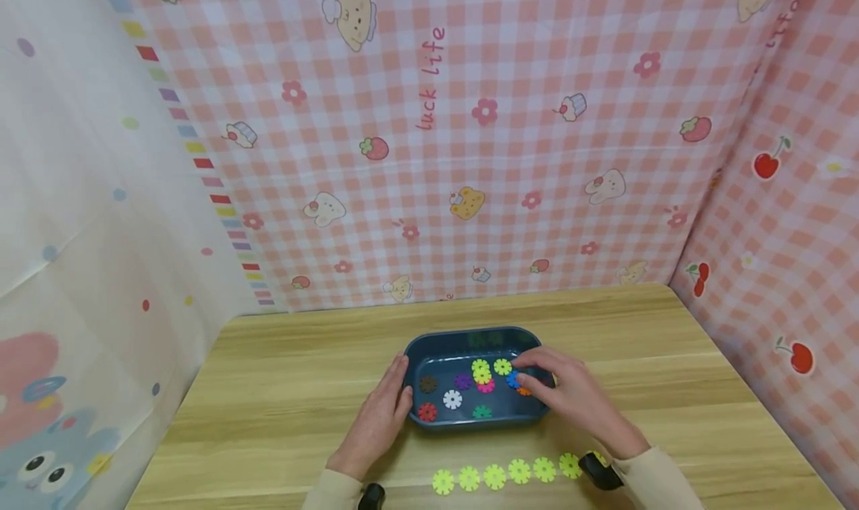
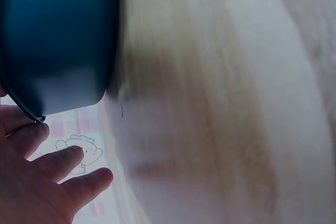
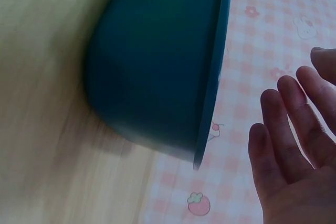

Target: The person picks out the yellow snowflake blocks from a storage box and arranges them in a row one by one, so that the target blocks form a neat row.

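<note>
A dark blue tray (image 1: 470,423) holds several small notched plastic discs: a white disc (image 1: 452,399), red disc (image 1: 426,411), brown disc (image 1: 428,384), purple disc (image 1: 463,381), green disc (image 1: 482,412), and yellow, pink, blue and orange ones. My left hand (image 1: 376,417) rests against the tray's left side, its fingers fairly straight at the rim. Over the tray's right end is my right hand (image 1: 570,391), thumb and fingers apart near the blue disc (image 1: 513,379). In the right wrist view, that hand (image 3: 299,145) has loosely extended fingers, with nothing visible held.
In front of the tray, a row of several yellow discs (image 1: 494,476) lies on the wooden table (image 1: 282,420); the right wrist covers part of its right end. Patterned cloth (image 1: 429,159) hangs behind the table and at both sides.
</note>
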`<state>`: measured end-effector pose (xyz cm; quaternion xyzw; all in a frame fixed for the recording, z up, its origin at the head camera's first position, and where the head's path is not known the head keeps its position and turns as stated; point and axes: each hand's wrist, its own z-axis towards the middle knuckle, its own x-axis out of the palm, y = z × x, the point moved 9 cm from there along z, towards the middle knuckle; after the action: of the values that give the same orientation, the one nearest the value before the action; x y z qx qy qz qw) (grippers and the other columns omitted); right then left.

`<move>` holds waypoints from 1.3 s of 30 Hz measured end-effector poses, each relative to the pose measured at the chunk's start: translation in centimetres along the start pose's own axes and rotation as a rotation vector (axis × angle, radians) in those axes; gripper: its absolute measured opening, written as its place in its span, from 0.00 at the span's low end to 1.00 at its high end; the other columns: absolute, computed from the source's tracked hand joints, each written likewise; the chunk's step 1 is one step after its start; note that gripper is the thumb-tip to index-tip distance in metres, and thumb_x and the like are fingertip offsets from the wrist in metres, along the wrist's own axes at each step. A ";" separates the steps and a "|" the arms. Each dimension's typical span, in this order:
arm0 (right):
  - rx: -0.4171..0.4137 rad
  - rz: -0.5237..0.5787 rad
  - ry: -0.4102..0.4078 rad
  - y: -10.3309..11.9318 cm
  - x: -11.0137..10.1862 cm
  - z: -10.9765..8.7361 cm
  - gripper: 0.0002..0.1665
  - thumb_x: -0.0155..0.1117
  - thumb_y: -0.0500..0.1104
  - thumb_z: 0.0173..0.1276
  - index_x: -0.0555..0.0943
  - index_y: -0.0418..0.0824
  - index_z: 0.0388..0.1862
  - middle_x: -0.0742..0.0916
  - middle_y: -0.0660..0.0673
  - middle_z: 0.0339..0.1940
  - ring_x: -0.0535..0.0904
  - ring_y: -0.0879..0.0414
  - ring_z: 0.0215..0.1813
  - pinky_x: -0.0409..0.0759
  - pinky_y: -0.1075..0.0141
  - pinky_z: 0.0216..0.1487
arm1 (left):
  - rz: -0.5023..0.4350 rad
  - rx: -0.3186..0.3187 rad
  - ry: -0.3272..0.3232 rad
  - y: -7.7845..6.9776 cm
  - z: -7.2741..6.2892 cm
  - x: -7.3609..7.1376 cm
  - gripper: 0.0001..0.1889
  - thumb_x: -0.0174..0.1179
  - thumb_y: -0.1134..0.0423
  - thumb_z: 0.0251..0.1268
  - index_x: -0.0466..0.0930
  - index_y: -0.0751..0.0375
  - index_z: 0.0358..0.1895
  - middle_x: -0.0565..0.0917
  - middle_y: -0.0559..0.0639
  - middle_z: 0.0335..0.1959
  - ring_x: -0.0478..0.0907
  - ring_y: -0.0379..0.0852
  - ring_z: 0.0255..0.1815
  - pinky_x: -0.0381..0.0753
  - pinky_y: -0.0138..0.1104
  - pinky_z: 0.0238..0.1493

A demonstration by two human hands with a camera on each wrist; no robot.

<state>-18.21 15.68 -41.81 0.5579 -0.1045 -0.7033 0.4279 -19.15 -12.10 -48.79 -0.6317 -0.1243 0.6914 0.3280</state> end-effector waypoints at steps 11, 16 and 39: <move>0.043 0.002 0.117 -0.6 2.5 2.3 0.16 0.70 0.46 0.73 0.86 0.47 0.58 0.87 0.52 0.54 0.83 0.55 0.49 0.85 0.48 0.56 | 0.021 -0.025 0.052 0.5 0.0 0.1 0.30 0.47 0.54 0.85 0.57 0.61 0.82 0.57 0.57 0.84 0.56 0.61 0.82 0.60 0.55 0.78; 0.035 0.008 0.176 -0.7 3.5 3.2 0.18 0.69 0.47 0.74 0.85 0.44 0.59 0.87 0.50 0.56 0.83 0.53 0.55 0.83 0.47 0.62 | 0.027 0.002 0.051 0.4 -0.1 -0.1 0.30 0.47 0.53 0.85 0.57 0.62 0.82 0.57 0.57 0.83 0.55 0.63 0.82 0.59 0.55 0.79; -0.025 -0.061 0.382 -2.1 7.4 5.8 0.20 0.71 0.37 0.71 0.84 0.39 0.61 0.86 0.44 0.58 0.81 0.48 0.60 0.81 0.47 0.64 | 0.020 0.005 0.095 0.6 -0.1 -0.3 0.31 0.48 0.54 0.85 0.56 0.63 0.82 0.56 0.56 0.84 0.54 0.64 0.82 0.58 0.56 0.79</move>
<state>-24.32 9.71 -46.20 0.6787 0.0045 -0.5987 0.4253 -19.22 -12.74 -48.96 -0.6642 -0.1004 0.6640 0.3284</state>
